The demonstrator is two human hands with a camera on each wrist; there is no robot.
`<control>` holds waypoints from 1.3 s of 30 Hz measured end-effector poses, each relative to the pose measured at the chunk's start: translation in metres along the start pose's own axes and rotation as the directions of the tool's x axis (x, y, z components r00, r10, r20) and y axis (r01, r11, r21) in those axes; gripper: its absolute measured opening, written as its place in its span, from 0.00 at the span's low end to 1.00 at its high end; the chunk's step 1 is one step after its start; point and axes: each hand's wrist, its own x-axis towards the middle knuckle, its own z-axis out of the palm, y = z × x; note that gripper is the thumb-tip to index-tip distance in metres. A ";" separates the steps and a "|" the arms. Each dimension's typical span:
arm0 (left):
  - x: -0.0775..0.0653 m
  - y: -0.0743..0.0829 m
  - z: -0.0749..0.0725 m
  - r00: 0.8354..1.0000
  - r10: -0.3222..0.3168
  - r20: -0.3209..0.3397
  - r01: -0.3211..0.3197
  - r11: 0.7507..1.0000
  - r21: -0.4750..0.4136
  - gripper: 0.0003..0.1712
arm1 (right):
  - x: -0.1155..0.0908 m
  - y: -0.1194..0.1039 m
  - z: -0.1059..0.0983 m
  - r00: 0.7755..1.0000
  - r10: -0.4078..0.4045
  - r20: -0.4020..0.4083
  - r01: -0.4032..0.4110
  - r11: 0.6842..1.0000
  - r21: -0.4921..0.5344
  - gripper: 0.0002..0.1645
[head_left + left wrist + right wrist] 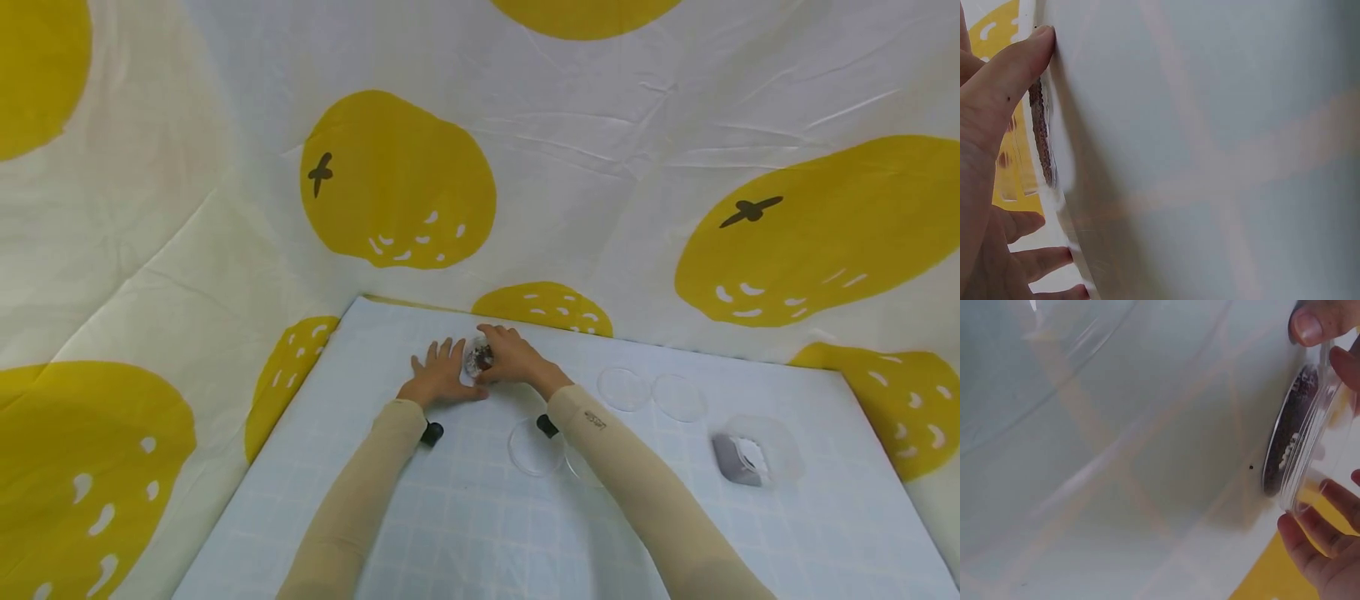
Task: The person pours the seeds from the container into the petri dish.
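Note:
A clear round petri dish (478,357) with dark brown, crumbly material and white bits inside stands near the far left of the table. My right hand (516,357) grips it from the right, fingers at its far rim and thumb at its near side. Beside it on the left, my left hand (441,377) rests with its fingers spread and its thumb reaching to the near side of the dish. Whether the left fingers touch the dish cannot be told. In the right wrist view, the dish's dark contents (1285,447) show beside several clear rims.
Clear round dishes or lids (624,407) (678,419) lie right of my right hand, and others (536,476) lie nearer, one partly under my right forearm. A clear tub (783,454) with something grey and white stands at the right. Patterned cloth (570,217) hangs behind the table (465,533).

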 end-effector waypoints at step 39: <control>-0.014 0.000 -0.009 0.990 0.109 -0.088 -0.109 0.994 -0.004 0.60 | -0.054 0.011 -0.032 0.997 0.043 -0.071 -0.039 0.998 0.051 0.44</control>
